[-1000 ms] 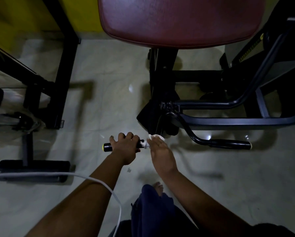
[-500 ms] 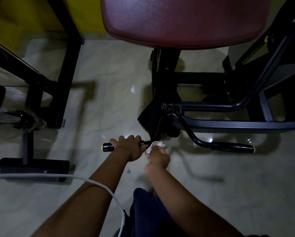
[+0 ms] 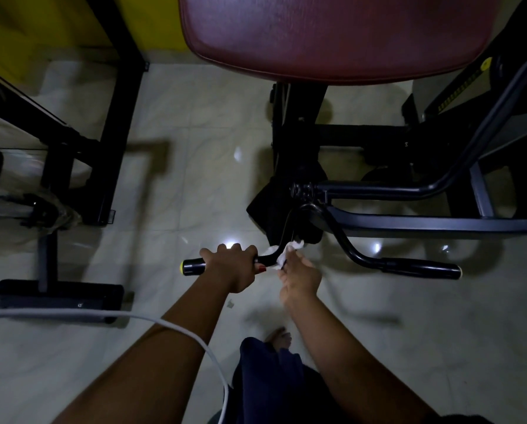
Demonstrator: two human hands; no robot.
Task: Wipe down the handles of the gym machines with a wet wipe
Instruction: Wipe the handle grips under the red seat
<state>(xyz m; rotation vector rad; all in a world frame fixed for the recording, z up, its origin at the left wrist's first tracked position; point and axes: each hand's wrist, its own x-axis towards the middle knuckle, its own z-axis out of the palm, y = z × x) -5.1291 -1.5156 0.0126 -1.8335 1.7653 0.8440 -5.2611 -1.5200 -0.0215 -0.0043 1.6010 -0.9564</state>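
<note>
A black left handle (image 3: 192,267) with a yellow end cap sticks out low from the machine, under a maroon padded seat (image 3: 332,32). My left hand (image 3: 231,267) is wrapped around that handle's grip. Just right of it, my right hand (image 3: 299,273) pinches a crumpled white wet wipe (image 3: 283,254) against the bent bar where the handle rises toward the pivot. A second black handle (image 3: 421,267) lies free on the right, untouched.
Black frame tubes (image 3: 409,223) run right from the pivot. Another machine's black legs and foot (image 3: 57,293) stand at the left. A white cable (image 3: 72,315) crosses my left forearm. My bare foot (image 3: 279,338) and dark trouser leg are below, on pale floor tiles.
My right hand has slid the wipe rightward and up along the bent bar, away from my left hand. The left hand has kept its grip on the handle.
</note>
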